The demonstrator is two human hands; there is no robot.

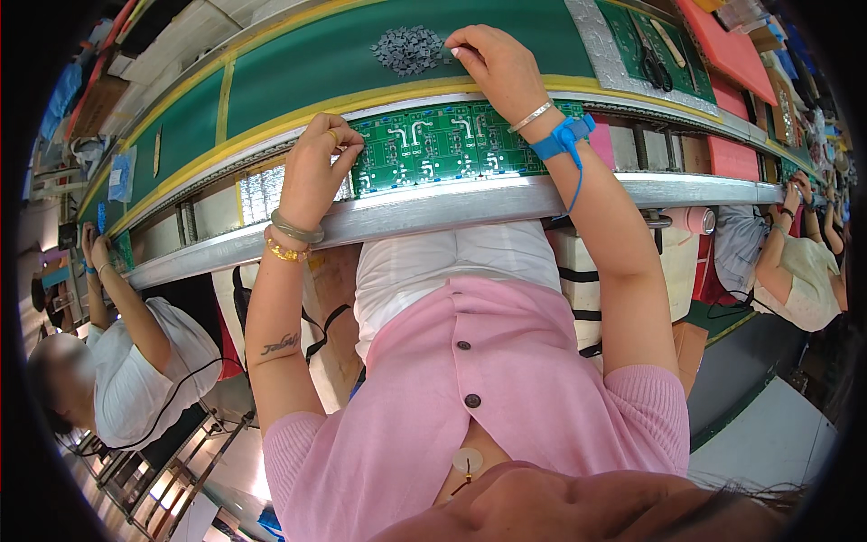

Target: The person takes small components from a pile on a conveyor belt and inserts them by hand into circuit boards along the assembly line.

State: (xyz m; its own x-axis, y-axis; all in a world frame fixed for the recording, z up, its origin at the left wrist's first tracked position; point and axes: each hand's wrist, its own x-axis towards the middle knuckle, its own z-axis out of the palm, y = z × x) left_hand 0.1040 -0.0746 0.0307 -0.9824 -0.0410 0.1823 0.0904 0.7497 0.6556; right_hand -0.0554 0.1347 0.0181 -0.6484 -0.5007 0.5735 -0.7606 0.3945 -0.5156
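A green circuit board (pixel 424 149) with silvery traces lies across the rail in front of me. My left hand (pixel 318 170) is at the board's left end, its thumb and index finger curled together; anything between them is too small to make out. Beyond the board, a pile of small grey components (pixel 406 50) rests on the green mat (pixel 307 77). At the pile's right edge is my right hand (pixel 501 77), thumb and fingertips closed in a pinch whose contents I cannot make out. A blue wrist strap (pixel 562 140) with a cord circles my right wrist.
The metal front rail (pixel 433 203) runs between my body and the board. Scissors (pixel 652 63) and a thin pale tool (pixel 668 43) lie at the far right. Co-workers sit on both sides, one (pixel 149 370) at left, others (pixel 795 271) at right.
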